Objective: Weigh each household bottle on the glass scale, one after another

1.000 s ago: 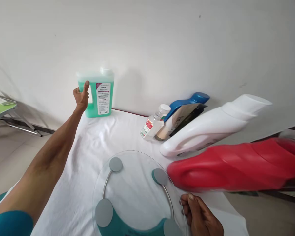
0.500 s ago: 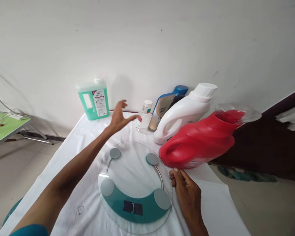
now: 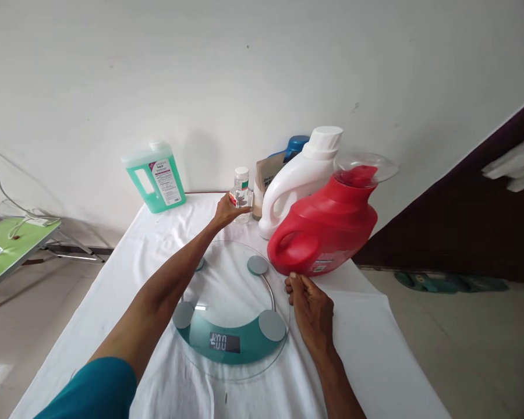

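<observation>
A small clear bottle [image 3: 243, 187] with a white cap and a red-and-green label stands near the wall. My left hand [image 3: 227, 210] is wrapped round it, thumb across the front; some fingers are hidden behind it. Below is a round glass scale [image 3: 227, 273] with grey pads and a teal panel, its display [image 3: 224, 342] lit with digits that seem to be zeros. Beside the scale's right rim rests my right hand [image 3: 311, 311], fingers curled in and thumb against them, with nothing visible in it. Just beyond that hand stands a large red jug [image 3: 332, 227] with a clear cap.
A white jug [image 3: 294, 180] stands behind the red one, and a beige pouch with a blue cap [image 3: 297, 145] behind that. At the back left is a green-liquid bottle [image 3: 155, 183]. White cloth [image 3: 362, 331] covers the table. A green folding table [image 3: 21, 238] stands at left.
My left hand has reached forward and closed round the small clear bottle. Digits now show on the scale's display. My right hand stays curled beside the scale, while the view has shifted.
</observation>
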`<state>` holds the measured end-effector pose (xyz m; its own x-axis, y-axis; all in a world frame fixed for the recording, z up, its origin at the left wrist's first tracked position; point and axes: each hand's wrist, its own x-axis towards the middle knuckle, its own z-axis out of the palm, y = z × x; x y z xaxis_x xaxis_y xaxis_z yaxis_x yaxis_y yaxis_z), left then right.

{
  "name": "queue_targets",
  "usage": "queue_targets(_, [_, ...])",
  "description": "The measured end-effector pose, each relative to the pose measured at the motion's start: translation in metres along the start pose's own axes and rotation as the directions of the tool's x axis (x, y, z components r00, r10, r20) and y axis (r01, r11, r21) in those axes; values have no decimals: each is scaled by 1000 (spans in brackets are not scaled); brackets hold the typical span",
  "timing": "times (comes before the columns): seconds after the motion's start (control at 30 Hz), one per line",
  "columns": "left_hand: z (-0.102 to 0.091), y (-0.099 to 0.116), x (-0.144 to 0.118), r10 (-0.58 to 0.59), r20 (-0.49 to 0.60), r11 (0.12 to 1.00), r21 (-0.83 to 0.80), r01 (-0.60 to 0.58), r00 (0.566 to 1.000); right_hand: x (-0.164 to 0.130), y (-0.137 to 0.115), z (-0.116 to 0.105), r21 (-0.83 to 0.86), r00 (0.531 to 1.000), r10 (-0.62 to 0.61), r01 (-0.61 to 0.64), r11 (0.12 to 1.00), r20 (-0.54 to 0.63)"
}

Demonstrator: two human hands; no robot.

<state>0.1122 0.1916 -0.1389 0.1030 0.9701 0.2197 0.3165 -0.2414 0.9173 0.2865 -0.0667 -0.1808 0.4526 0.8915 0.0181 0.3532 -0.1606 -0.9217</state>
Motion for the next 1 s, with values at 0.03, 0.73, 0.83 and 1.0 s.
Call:
queue_targets(0.03, [2,1,0,2,-19,999,38,-2,1000,0,0,0,0,1000,1,-1,1000,0])
queue_targets(0.73, [-102,68,-175,19,93,996,-86,-11,995,0,1,5,-12,998,-68,68,998,-1])
queue_targets(0.83, [-92,64,-202,-35,116,994,-95,46,993,-3,1,6,8,998,-68,68,998,-16])
queue_targets(1.0, [-83,52,-216,-3,117,1000,-26,6,993,-4,2,6,4,995,-95,95,995,-27])
